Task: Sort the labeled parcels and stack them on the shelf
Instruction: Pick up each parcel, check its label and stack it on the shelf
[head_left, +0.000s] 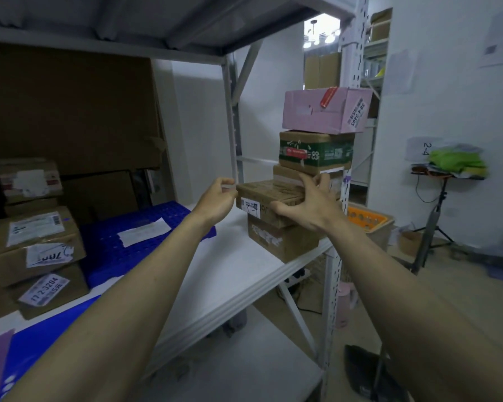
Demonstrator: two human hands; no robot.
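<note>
Left hand point(215, 198): I saw it curled at the flat box's left end, touching it; grip unclear.
Right hand point(305, 204): fingers spread, clasping the box's front right.
Flat box point(262, 195): second in the stack on the shelf point(244, 274).
Pink box point(323, 111): topmost.

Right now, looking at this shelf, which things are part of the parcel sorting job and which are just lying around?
Part of the job:
- stack of parcels, pink box on top
- flat brown parcel, held by left hand and right hand
- labeled parcels at the left
- white shelf

Just lying about:
- blue crate
- orange basket
- tripod
- green cloth
</note>
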